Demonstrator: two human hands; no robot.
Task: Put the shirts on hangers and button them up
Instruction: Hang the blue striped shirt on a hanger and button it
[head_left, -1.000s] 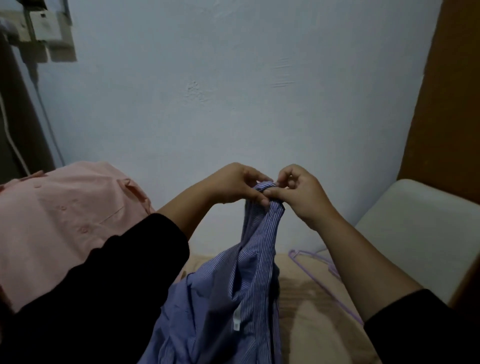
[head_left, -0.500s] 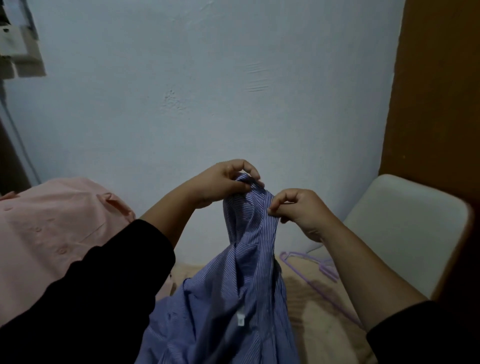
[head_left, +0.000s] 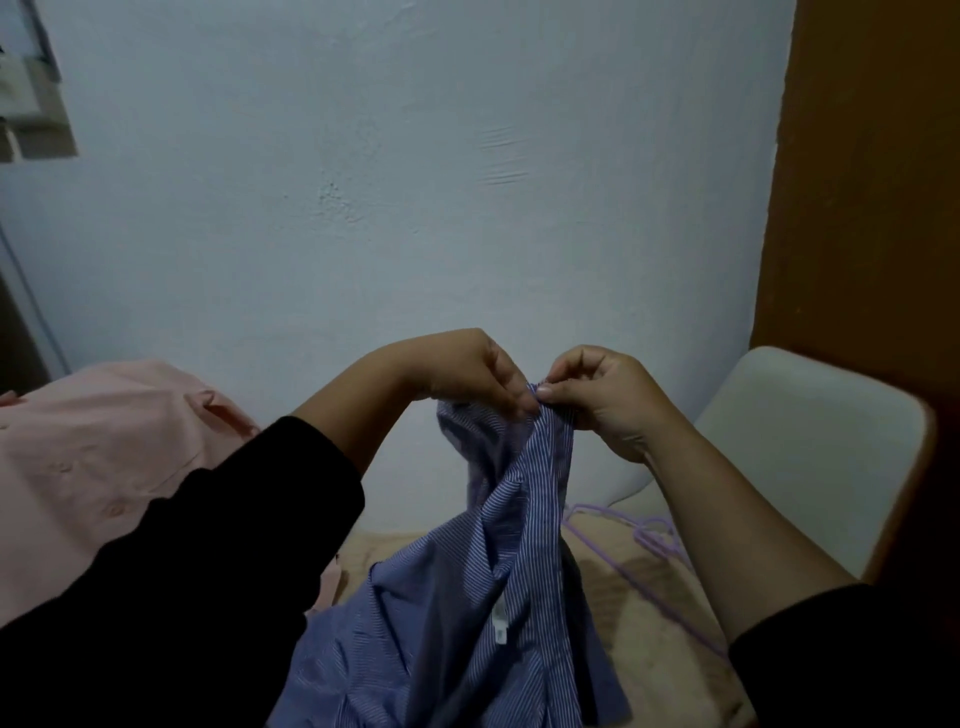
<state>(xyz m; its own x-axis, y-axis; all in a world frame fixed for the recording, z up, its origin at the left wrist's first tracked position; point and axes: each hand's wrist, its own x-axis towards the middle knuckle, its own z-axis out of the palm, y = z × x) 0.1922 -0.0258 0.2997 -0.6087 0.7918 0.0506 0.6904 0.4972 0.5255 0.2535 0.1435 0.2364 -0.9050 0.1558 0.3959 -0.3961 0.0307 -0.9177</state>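
Head view: both hands, left (head_left: 470, 374) and right (head_left: 602, 397), pinch the striped shirt's (head_left: 498, 571) top edge.

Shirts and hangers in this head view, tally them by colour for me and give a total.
Blue striped shirt, pinched at the top by the left hand and right hand: 1
Pink shirt: 1
Purple hangers, overlapping, so the number is unclear: at least 1
Total: at least 3
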